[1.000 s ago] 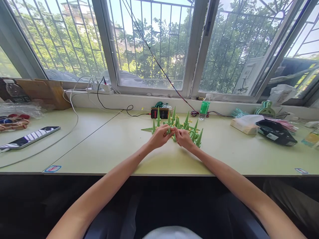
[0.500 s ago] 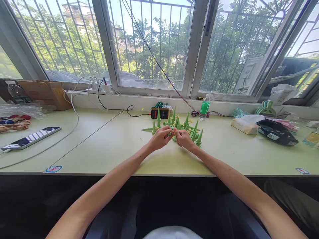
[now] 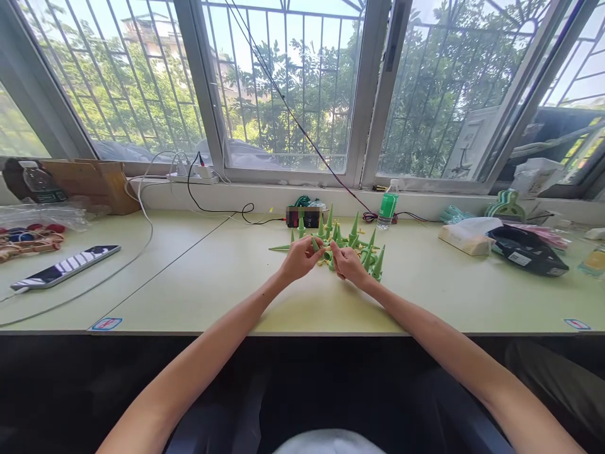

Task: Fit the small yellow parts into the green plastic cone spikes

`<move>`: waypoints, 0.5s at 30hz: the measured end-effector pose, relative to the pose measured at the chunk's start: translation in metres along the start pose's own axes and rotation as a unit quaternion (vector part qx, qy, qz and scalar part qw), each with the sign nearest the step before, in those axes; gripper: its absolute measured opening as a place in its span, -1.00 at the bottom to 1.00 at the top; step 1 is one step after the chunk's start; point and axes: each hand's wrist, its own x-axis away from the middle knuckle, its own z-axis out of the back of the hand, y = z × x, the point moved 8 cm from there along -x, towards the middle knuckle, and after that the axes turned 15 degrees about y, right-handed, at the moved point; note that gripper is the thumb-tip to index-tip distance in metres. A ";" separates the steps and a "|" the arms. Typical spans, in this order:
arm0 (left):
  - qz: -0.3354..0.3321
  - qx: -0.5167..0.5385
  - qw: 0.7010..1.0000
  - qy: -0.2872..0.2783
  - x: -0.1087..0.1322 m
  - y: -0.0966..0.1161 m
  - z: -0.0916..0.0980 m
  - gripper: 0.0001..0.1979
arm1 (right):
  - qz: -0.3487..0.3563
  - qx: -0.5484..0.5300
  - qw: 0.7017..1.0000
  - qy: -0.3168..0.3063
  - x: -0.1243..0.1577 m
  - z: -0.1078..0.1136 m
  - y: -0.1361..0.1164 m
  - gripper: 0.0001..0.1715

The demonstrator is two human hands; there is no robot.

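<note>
My left hand (image 3: 301,258) is closed on a green plastic cone-shaped spike (image 3: 316,246), whose pointed end tilts up past the fingers. Just to its right, my right hand (image 3: 350,262) is closed in a pinch, thumb and forefinger pressed together close to the spike's end. A small yellowish part (image 3: 327,248) shows in the narrow gap between the hands; what the right fingers cover is too small to make out. Around and behind both hands stand several more green spikes (image 3: 371,243) with small yellow pieces among them. One spike (image 3: 280,248) lies flat, pointing left.
Behind the spikes stands a lit phone (image 3: 312,218) with a cable. A green-labelled bottle (image 3: 388,207) is at the back. Rightward are a tissue pack (image 3: 466,237) and a black bag (image 3: 527,251). Another phone (image 3: 66,267) lies left, with a white cable crossing the table.
My left hand has turned slightly, so the spike it holds now shows with its tip upward. The right hand stays nearly in place, still pinching. The view has shifted a little.
</note>
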 end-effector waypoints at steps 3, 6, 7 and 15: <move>0.050 -0.004 0.998 0.041 -0.007 -0.008 0.011 -0.72 | 0.027 0.031 0.999 -0.006 0.002 0.000 -0.005 -0.13; 0.081 0.007 0.994 0.073 -0.012 -0.013 0.020 -0.74 | 0.081 0.059 0.995 -0.015 0.003 -0.003 -0.012 -0.17; 0.084 0.010 0.993 0.079 -0.013 -0.013 0.022 -0.75 | 0.105 0.067 0.992 -0.021 0.004 -0.005 -0.014 -0.18; 0.089 -0.157 0.982 0.062 -0.017 -0.035 0.032 -0.88 | 0.205 0.122 0.966 -0.096 0.017 -0.017 -0.024 -0.32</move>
